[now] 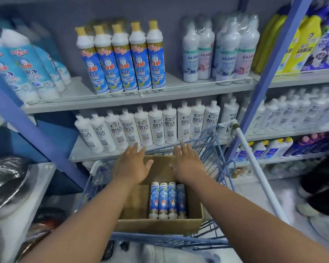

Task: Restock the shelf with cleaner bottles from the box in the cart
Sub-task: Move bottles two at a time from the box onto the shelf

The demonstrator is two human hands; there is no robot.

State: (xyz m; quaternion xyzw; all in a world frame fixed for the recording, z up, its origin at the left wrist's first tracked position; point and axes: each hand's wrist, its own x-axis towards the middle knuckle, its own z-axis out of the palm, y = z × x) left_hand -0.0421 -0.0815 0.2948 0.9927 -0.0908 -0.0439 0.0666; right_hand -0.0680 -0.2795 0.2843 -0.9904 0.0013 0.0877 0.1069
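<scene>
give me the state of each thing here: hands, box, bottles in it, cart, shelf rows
left hand: open, fingers straight, holds nothing, above the box
right hand: open, fingers straight, holds nothing
cardboard box: open at the top, sits in the cart
cleaner bottles in box: four, lying side by side
cart: blue wire, parked against the shelf
blue-label bottles on upper shelf: upright, front row of five
white bottles on lower shelf: upright, full row

The upper shelf (80, 95) carries five blue-labelled bottles with gold caps (122, 57) at 12 o'clock. The lower shelf (80, 150) holds a row of white bottles (154, 126). The blue wire cart (211, 149) at 6 o'clock carries a cardboard box (160, 225).
</scene>
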